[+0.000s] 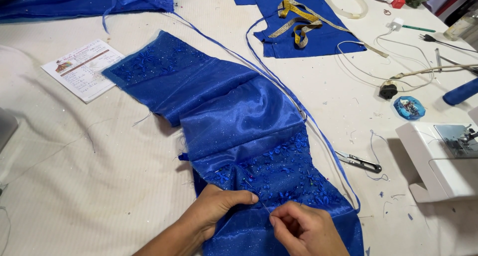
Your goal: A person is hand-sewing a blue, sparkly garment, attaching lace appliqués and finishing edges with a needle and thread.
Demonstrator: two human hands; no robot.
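On the far left of the cream-covered bench (pixel 74 151) lies a white printed paper card (pixel 82 69), and beside it begins the long piece of shiny royal-blue satin with beaded lace flowers (pixel 234 121), which runs across the middle down to the near edge. The left hand (pixel 216 206) lies on this fabric at its near end, thumb pressing the beaded lace flat, its grip closed lightly on a fold. Just to the right, the right hand (pixel 303 228) pinches a thin pin or needle (pixel 265 208), with the point at the lace; it looks like the step of pinning or hand-stitching the lace to the satin. I judge the next move needs a steady push through both layers while the cloth stays flat. Further right are a narrow blue fabric strip (pixel 298 102), small metal thread snips (pixel 358 161), a round blue pin dish (pixel 409 107) and a white sewing machine (pixel 440 156); a yellow measuring tape (pixel 298 19) lies far behind. Nothing blocks the hands.
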